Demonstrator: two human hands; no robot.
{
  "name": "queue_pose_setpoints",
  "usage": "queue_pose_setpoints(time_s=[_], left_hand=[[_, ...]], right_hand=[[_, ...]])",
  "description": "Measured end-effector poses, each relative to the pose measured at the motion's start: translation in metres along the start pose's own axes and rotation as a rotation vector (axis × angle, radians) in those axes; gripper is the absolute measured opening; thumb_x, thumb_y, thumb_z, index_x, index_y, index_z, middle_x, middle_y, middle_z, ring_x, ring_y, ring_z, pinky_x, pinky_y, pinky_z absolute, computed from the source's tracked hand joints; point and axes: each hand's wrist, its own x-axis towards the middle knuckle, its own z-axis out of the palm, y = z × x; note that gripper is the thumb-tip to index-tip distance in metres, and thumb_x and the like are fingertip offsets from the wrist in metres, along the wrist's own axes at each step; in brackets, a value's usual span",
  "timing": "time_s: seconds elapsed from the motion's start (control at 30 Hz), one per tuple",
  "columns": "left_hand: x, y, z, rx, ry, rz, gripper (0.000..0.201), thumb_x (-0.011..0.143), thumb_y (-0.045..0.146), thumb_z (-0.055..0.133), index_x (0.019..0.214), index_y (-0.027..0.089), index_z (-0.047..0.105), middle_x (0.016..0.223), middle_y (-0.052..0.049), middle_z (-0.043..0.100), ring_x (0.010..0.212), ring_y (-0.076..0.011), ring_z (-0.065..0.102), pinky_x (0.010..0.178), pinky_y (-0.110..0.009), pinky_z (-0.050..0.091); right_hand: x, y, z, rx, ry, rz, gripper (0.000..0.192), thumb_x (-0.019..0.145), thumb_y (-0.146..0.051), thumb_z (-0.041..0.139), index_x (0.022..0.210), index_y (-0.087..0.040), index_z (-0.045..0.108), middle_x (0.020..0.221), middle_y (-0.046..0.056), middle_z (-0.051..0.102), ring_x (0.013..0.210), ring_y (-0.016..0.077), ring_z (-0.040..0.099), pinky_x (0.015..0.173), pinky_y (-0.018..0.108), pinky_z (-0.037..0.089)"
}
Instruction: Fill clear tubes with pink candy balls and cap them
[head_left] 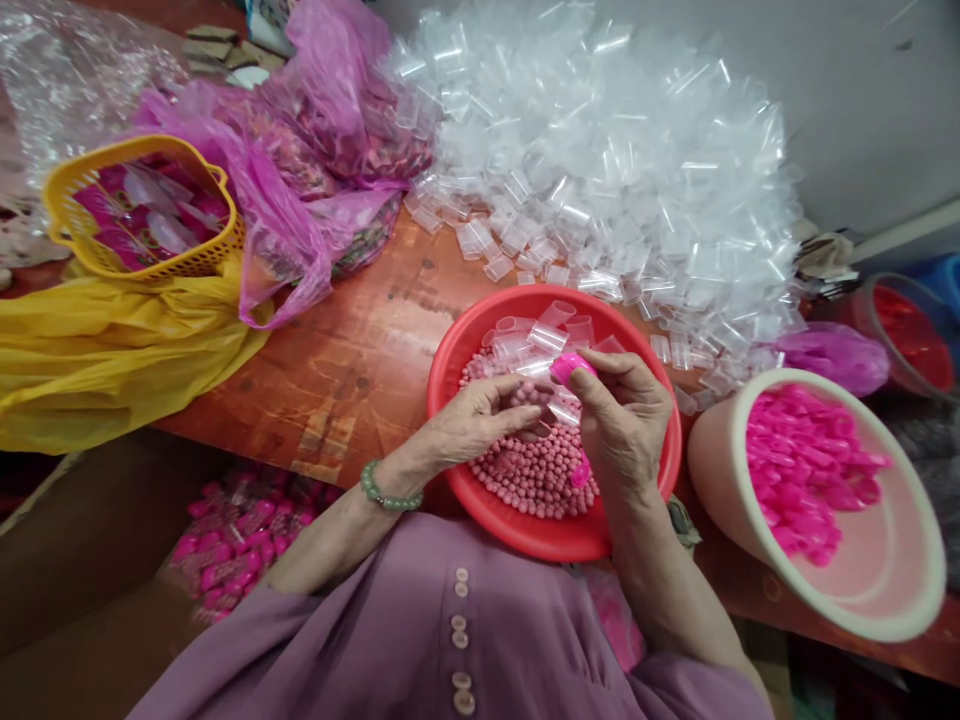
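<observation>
My left hand (480,418) is closed around a clear plastic tube (534,394) with pink beads showing inside, partly hidden by the fingers. Between the thumb and fingers of my right hand (626,410) is a bright pink plastic cap (571,367), close to the tube's end. Both hands are over a red basin (555,545). Round pink beads (525,478) fill its lower part, and several empty clear tubes (551,335) lie at its far side. Another small pink piece (580,471) rests on the beads, partly behind my right wrist.
A big heap of clear tubes (600,150) covers the table's far side. At right stands a pale bucket (720,450) of pink caps (814,460). A yellow basket (225,215) and purple bags (292,240) are at left. Filled pink-capped tubes (232,545) lie in a box below.
</observation>
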Motion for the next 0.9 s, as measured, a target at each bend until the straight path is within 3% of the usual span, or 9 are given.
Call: queue_pose_setpoints(time_s=[0.2,0.4,0.57,0.73,0.9], left_hand=[[-0.001,0.000,-0.003,0.023,-0.012,-0.014,0.037,0.078,0.037,0.076,0.105,0.014,0.066,0.092,-0.004,0.067,0.082,-0.0124,0.065,0.082,-0.029,0.053],[-0.003,-0.004,-0.012,0.121,-0.143,-0.035,0.031,0.087,0.041,0.067,0.102,0.014,0.060,0.083,-0.002,0.064,0.075,-0.0114,0.062,0.071,-0.026,0.049],[-0.005,-0.005,-0.017,0.025,-0.244,-0.049,0.034,0.086,0.043,0.068,0.101,0.014,0.057,0.082,-0.002,0.062,0.070,-0.0102,0.062,0.067,-0.025,0.048],[-0.006,-0.001,-0.018,-0.085,-0.297,-0.121,0.034,0.083,0.040,0.071,0.098,0.012,0.057,0.079,-0.003,0.062,0.064,-0.0091,0.061,0.063,-0.023,0.050],[-0.006,0.001,-0.017,-0.114,-0.286,-0.111,0.031,0.084,0.037,0.070,0.096,0.012,0.058,0.079,-0.003,0.062,0.066,-0.0092,0.061,0.063,-0.022,0.051]], right_hand=[[0.004,-0.001,-0.003,-0.093,-0.026,-0.020,0.015,0.079,-0.027,0.077,0.093,-0.025,0.071,0.084,-0.002,0.073,0.078,0.0133,0.070,0.075,0.029,0.058],[0.005,-0.009,-0.006,-0.254,-0.210,-0.074,0.018,0.077,-0.020,0.079,0.094,-0.026,0.075,0.089,-0.002,0.074,0.082,0.0121,0.069,0.079,0.027,0.056],[0.009,-0.012,-0.009,-0.294,-0.354,-0.076,0.019,0.075,-0.019,0.080,0.092,-0.026,0.076,0.088,-0.002,0.075,0.083,0.0140,0.069,0.080,0.029,0.056],[0.016,-0.015,-0.016,-0.359,-0.497,-0.206,0.021,0.077,-0.014,0.077,0.094,-0.026,0.076,0.090,0.000,0.077,0.084,0.0152,0.071,0.080,0.030,0.058],[0.020,-0.020,-0.025,-0.618,-0.489,-0.401,0.018,0.078,-0.015,0.075,0.093,-0.026,0.076,0.092,0.002,0.077,0.084,0.0178,0.072,0.079,0.032,0.058]])
